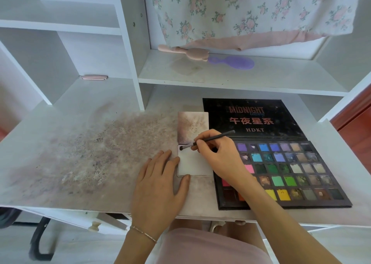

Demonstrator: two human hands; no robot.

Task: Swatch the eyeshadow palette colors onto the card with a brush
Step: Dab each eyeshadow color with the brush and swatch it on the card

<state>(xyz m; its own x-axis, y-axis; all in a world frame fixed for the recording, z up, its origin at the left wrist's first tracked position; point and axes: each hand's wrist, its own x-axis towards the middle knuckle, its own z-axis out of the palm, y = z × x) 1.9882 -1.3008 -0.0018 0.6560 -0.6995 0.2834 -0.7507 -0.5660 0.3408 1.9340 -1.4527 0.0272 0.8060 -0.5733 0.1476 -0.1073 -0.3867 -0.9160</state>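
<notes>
Brush [208, 139] was held in a pencil pinch by the right hand [217, 155], just right of frame centre; its dark tip was set at the upper left corner of the card [192, 166]. Card was lying flat on the desk [84, 159], touching the left edge of the palette [285, 173]. Left hand [160, 185] was laid flat, fingers spread and straight, fingertips pressed at the card's left edge and lower corner to pin it.

Progress, as judged: early. Card face was seen nearly blank, pale, with no clear colour stripe (a faint tint near the tip could not be confirmed). Many pans in the palette, lower right of frame, were seen scuffed or dug out, so they had been used, but which colour was loaded on the brush could not be told. A second, smudged card-like panel [193, 125] was seen just above the card. Left to do, by estimate: nearly all swatches.
</notes>
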